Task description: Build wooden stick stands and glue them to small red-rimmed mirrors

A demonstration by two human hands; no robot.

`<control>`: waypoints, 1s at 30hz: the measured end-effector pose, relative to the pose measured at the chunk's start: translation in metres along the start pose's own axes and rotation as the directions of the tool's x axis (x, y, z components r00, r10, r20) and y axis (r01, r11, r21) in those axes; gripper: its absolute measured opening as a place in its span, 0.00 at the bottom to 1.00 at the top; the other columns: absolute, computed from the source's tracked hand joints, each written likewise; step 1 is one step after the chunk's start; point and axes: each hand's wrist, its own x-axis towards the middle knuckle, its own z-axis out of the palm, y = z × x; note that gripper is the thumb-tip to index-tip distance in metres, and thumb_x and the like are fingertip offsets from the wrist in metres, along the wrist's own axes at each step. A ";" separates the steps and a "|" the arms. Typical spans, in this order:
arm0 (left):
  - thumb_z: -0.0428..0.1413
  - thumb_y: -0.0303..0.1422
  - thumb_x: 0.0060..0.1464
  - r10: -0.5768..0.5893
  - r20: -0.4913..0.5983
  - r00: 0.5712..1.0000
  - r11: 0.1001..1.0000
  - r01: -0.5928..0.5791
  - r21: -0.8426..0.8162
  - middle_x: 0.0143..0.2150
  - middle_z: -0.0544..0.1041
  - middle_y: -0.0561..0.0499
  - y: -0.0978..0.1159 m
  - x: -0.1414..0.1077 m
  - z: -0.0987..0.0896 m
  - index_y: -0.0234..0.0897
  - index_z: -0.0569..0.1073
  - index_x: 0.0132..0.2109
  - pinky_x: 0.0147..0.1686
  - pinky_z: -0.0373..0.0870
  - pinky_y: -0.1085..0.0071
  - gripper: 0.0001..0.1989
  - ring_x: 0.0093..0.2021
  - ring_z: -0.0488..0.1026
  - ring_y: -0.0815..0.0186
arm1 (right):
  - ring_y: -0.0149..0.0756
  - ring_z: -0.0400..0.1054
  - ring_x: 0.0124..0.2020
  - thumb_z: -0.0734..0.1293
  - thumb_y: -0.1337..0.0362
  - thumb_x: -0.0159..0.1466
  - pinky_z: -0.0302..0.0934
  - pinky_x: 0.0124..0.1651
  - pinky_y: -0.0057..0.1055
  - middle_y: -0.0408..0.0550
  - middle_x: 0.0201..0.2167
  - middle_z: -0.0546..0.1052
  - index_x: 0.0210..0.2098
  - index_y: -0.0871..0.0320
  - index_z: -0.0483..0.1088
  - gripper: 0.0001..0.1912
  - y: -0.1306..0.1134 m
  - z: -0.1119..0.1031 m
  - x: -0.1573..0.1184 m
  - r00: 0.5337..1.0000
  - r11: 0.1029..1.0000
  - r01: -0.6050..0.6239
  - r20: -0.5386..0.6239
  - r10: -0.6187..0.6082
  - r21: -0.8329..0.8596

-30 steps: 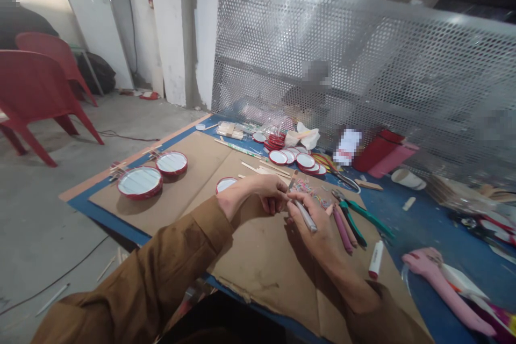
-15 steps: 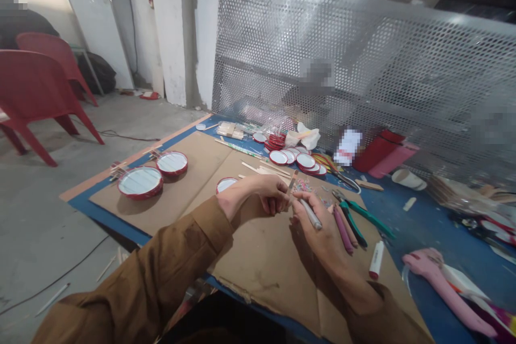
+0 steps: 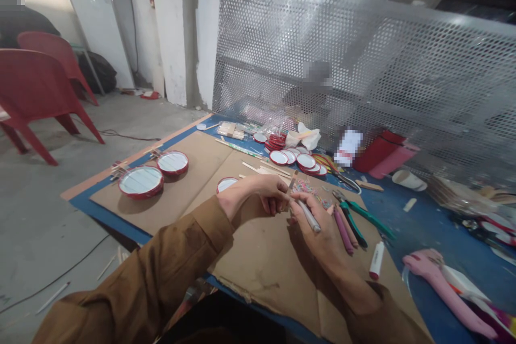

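Above the cardboard sheet [image 3: 258,258], my left hand [image 3: 271,193] is closed on a thin wooden stick [image 3: 293,178], which stands up between its fingers. Close beside it on the right, my right hand [image 3: 312,220] is wrapped round a light grey pen [image 3: 309,216], its front end by the stick. The two hands almost meet. Loose flat sticks [image 3: 276,169] lie behind my left hand, and a round red-rimmed lid [image 3: 226,184] is partly hidden by my left wrist. Small coloured bits [image 3: 306,188] are scattered behind my right hand.
Two red-rimmed discs [image 3: 140,181] lie at the left. Green-handled pliers [image 3: 368,217], a capped marker [image 3: 376,260] and a pink tool [image 3: 447,290] are at the right. Behind stand stacked lids [image 3: 278,157], a red cylinder [image 3: 378,150] and a perforated metal panel [image 3: 274,37].
My right hand and the pen have shifted very slightly left. My left hand still holds the stick in nearly the same place.
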 end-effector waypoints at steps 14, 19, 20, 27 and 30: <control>0.52 0.35 0.60 -0.011 -0.022 1.000 1.000 0.011 0.011 0.23 0.74 0.53 0.008 -0.008 0.003 0.34 0.70 0.35 0.27 0.73 0.72 0.08 0.23 0.73 0.70 | 0.48 0.72 0.42 0.58 0.53 0.63 0.15 0.63 0.64 0.47 0.35 0.80 0.40 0.53 0.72 0.15 0.001 0.005 0.001 1.000 0.999 0.000 0.004 0.000 0.036; 0.55 0.39 0.57 0.008 -0.032 0.999 1.000 -0.008 -0.001 0.25 0.74 0.54 0.011 -0.011 0.004 0.35 0.70 0.35 0.26 0.73 0.71 0.10 0.23 0.73 0.70 | 0.46 0.72 0.41 0.59 0.54 0.62 0.16 0.63 0.63 0.45 0.33 0.79 0.38 0.53 0.72 0.14 -0.005 -0.001 0.000 1.000 0.999 -0.019 0.002 0.019 0.035; 0.55 0.39 0.57 0.013 -0.032 0.999 1.000 -0.013 -0.003 0.25 0.74 0.54 0.011 -0.012 0.004 0.35 0.70 0.35 0.26 0.73 0.71 0.10 0.23 0.73 0.70 | 0.46 0.72 0.41 0.59 0.54 0.62 0.17 0.64 0.63 0.45 0.33 0.79 0.38 0.53 0.72 0.14 -0.006 -0.002 0.000 1.000 0.999 -0.017 -0.005 0.017 0.030; 0.52 0.35 0.59 -0.003 -0.033 0.999 0.999 0.005 0.038 0.24 0.74 0.53 0.011 -0.010 0.004 0.33 0.69 0.33 0.27 0.73 0.70 0.09 0.23 0.73 0.70 | 0.48 0.72 0.43 0.59 0.54 0.62 0.33 0.62 0.66 0.46 0.31 0.78 0.37 0.53 0.73 0.14 -0.006 -0.001 0.000 1.000 1.000 -0.014 -0.009 0.014 0.000; 0.50 0.32 0.60 -0.019 -0.032 0.999 0.999 0.020 0.041 0.23 0.73 0.53 0.011 -0.009 0.004 0.33 0.69 0.33 0.27 0.73 0.71 0.09 0.22 0.73 0.70 | 0.50 0.71 0.45 0.59 0.54 0.63 0.27 0.63 0.67 0.47 0.32 0.78 0.38 0.52 0.73 0.14 -0.004 0.001 0.000 1.000 1.000 -0.004 -0.001 0.004 0.017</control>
